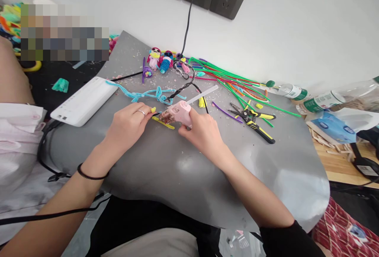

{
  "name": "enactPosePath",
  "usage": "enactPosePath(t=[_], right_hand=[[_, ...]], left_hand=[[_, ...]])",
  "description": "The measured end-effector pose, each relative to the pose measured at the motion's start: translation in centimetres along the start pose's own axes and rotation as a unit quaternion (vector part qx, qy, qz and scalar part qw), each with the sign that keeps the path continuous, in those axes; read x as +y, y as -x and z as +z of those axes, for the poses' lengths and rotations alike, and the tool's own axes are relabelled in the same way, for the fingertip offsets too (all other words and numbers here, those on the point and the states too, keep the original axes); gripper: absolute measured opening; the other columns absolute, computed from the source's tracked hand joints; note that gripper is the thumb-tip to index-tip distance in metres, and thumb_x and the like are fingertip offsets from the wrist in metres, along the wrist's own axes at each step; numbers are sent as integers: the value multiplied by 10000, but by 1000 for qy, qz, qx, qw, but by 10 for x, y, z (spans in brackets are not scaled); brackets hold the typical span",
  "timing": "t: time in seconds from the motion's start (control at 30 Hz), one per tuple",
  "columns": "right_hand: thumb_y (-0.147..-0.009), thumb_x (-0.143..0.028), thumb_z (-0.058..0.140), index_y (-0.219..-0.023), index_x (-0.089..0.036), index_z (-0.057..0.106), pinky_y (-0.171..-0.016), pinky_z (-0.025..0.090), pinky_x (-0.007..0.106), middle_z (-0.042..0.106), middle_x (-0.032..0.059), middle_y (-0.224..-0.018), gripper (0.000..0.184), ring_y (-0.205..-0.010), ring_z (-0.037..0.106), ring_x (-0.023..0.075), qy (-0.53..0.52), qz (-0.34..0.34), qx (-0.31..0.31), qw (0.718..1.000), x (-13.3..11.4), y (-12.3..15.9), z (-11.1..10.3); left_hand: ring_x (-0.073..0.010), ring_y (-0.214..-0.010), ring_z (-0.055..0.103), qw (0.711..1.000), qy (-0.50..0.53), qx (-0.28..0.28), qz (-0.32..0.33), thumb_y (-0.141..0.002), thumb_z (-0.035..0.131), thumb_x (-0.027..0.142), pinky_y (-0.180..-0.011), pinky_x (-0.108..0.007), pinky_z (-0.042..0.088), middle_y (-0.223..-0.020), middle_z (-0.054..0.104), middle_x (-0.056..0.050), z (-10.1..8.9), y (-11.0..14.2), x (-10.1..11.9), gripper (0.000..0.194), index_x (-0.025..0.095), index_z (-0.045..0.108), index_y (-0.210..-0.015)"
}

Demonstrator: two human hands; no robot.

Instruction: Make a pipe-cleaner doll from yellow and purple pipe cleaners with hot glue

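Two small figures, a pink-and-yellow doll (154, 59) and a blue doll (166, 63), stood at the back of the gray table (177, 170) & looked more or less done, but the small yellow piece (153, 110) looked unfinished — pinched betw. thumb & fingers of the L hand (126, 124), just beside the glue gun's tip. The R hand (204, 130) was closed round the pink glue gun (180, 111), w/ a clear glue stick (204, 94) poking out the back; a yellow strip (165, 123) lay under the tip — couldn't tell if joined to the piece — & loose green stems (227, 72) etc. lay unused.
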State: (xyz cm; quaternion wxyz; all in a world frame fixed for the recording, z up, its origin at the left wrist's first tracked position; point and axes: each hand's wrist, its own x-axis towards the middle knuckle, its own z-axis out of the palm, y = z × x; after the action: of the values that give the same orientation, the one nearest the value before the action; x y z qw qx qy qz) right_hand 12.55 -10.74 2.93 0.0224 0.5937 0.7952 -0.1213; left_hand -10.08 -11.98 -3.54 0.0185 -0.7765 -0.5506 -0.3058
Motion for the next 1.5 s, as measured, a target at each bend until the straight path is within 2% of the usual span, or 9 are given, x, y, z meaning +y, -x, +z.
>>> enactPosePath(t=[0.5, 0.73, 1.07, 1.33, 1.5], right_hand=[[-913, -286, 562, -1231, -186, 670, -636, 334, 308, 800, 96, -984, 351, -881, 733, 275, -8, 0, 5, 1000, 4, 1, 0], [-911, -289, 572, -1292, -203, 656, -640, 346, 304, 791, 96, -990, 399, -866, 717, 272, -4, 6, 0, 1000, 6, 3, -1], [-911, -284, 570, -1306, -201, 650, -636, 341, 316, 794, 105, -991, 412, -875, 723, 287, -3, 15, -5, 1000, 7, 4, -2], [-914, -281, 572, -1271, -197, 657, -636, 331, 312, 792, 101, -988, 377, -877, 720, 276, -2, 16, -8, 1000, 8, 5, -2], [-908, -271, 567, -1274, -196, 654, -620, 296, 314, 791, 98, -970, 384, -862, 715, 276, -2, 14, -1, 1000, 10, 6, -1]], left_hand=[[-239, -781, 676, 1000, -13, 12, 10, -1061, 434, 286, -710, -336, 518, -801, 706, -59, 0, -1, 0, 313, 246, 602, -800], [-240, -780, 680, 1000, -5, -1, -10, -1056, 435, 317, -708, -340, 516, -796, 699, -59, -2, -1, -2, 313, 256, 598, -797], [-253, -812, 689, 1000, -1, 2, -7, -1046, 464, 278, -734, -352, 514, -829, 718, -70, -3, -2, -4, 282, 236, 636, -826], [-234, -816, 675, 1000, -15, -18, 8, -1069, 462, 275, -731, -332, 511, -843, 725, -70, -8, -4, -1, 286, 235, 626, -838], [-211, -804, 673, 1000, -12, 0, 19, -1069, 486, 256, -731, -311, 506, -841, 724, -62, -6, -3, -3, 270, 219, 641, -850]])
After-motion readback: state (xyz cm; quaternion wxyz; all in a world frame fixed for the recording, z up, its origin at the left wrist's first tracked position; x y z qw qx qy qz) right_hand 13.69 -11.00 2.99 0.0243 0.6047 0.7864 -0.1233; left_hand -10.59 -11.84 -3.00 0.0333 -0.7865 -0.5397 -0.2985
